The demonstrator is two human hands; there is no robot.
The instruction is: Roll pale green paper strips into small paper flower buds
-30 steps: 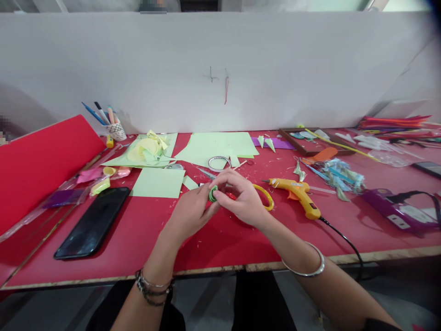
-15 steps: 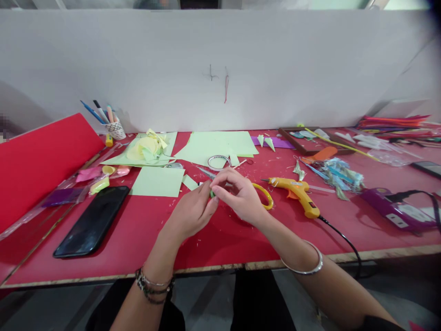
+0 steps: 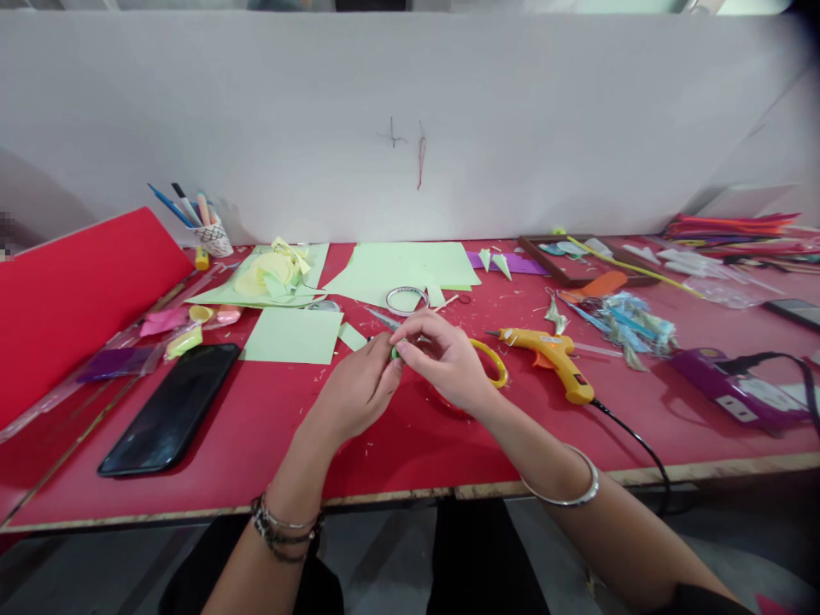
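My left hand [image 3: 360, 386] and my right hand [image 3: 447, 357] meet above the red table, fingertips pinched together. Between them shows a sliver of a small green rolled piece [image 3: 397, 348], mostly covered by the fingers; its exact kind is hard to make out. Behind and beneath my right hand lie scissors, their yellow handle [image 3: 498, 366] and pointed blades [image 3: 383, 319] sticking out on either side. A roll of tape [image 3: 407, 300] lies just beyond my fingers. Close to my left hand is a pale green paper strip [image 3: 352, 336].
A yellow glue gun [image 3: 556, 359] with a black cord lies to the right, near a purple extension box [image 3: 736, 389] and blue tassels [image 3: 631, 325]. A black phone [image 3: 172, 410] and pale green paper [image 3: 291, 336] lie left. A pen cup [image 3: 213, 239] stands behind.
My hands stay together in nearly the same place, with only slight finger movement around the small green piece. The view has shifted very slightly.
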